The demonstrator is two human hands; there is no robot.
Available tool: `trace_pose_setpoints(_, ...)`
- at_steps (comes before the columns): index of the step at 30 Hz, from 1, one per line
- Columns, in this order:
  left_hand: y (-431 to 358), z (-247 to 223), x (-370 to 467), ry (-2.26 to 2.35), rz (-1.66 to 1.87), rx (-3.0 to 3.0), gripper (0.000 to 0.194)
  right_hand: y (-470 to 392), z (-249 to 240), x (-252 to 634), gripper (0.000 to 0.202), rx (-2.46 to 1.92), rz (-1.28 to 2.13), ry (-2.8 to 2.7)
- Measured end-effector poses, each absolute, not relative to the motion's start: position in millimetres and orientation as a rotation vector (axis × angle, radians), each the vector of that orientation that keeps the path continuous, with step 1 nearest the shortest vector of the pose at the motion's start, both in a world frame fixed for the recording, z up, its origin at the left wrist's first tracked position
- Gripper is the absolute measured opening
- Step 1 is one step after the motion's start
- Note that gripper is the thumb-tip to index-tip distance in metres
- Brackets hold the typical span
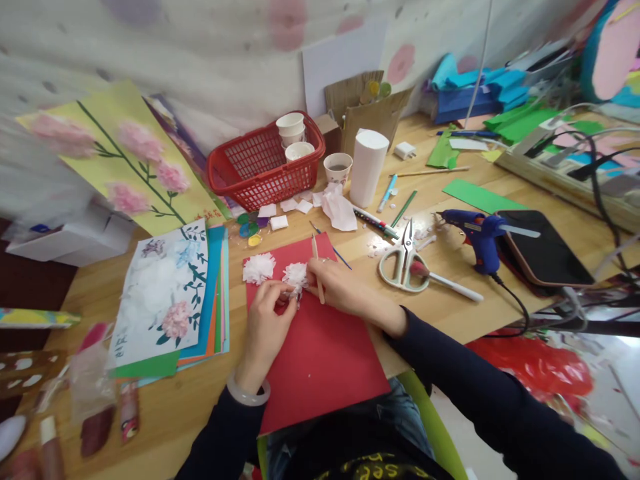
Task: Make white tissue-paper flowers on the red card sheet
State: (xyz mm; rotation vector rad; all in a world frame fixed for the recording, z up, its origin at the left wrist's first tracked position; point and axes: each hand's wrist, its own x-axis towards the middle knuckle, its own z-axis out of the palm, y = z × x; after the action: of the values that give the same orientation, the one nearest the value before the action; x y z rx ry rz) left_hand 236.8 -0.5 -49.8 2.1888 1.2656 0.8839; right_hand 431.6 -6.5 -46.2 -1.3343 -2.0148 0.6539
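Note:
A red sheet (325,360) lies in front of me, overhanging the table's near edge. Near its top left corner sits a white ruffled paper flower (259,268). A second white flower (295,275) is between my hands. My left hand (267,323), with a pale bangle at the wrist, pinches the lower side of that flower. On its right, my right hand (337,283) has its fingers closed at the flower's edge and also holds a thin wooden stick (318,270), which points up and away. The fingertips partly cover the flower.
Scissors (406,261), a brush (453,287), a blue glue gun (475,233) and a phone (545,247) lie at the right. Behind the sheet stand a red basket (265,177), a paper cup (337,168) and a white roll (369,167). Flower pictures (165,300) are on the left.

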Motion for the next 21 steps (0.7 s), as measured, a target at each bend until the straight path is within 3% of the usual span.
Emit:
trace_pose_setpoints(9,2.3,-47.7,231.9,1.253,0.81,2.299,0.012,19.8,-37.9,434.6,0.018,-1.347,0.704,-2.113)
trace_pose_setpoints(17,8.9,-47.8,227.0,1.104,0.299,2.994,0.043,29.9,-36.5,433.8,0.024,-1.383,0.817,-2.058)
trace_pose_setpoints(21,13.0,-48.8,226.8,1.06,0.285,2.988,0.045,29.9,-33.3,435.1,0.022,-1.377,0.824,-2.039)
